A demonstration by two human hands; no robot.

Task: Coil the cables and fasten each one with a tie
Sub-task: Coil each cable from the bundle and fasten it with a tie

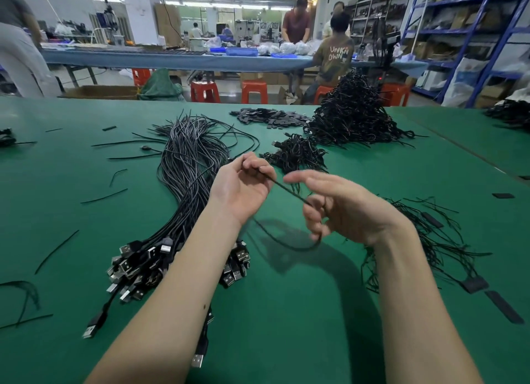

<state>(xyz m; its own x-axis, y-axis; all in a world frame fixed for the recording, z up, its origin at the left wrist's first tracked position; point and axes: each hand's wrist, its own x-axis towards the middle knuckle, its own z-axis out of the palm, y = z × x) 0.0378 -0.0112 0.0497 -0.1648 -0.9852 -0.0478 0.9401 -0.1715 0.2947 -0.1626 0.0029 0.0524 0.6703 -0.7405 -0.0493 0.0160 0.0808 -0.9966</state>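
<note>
Hands: left hand (243, 184) and right hand (341, 208) each pinch the thin black cable (286, 186), taut between them, its slack looped below, seemingly ready for coiling.
Supply: grey-black uncoiled cable bundle (183, 165) just left.
Ties: thin black ties (430, 234) right.
Room: green table mat (286, 312) open underneath.
Far: black coiled-cable heap (352, 117).

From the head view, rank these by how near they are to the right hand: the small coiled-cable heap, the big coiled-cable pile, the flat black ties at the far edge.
Measured from the right hand:
1. Small coiled-cable heap, just beyond the hands, near the table's middle.
2. Big coiled-cable pile, farther back and slightly right.
3. Flat black ties, at the far edge, left of the big pile; close to call against it.
</note>
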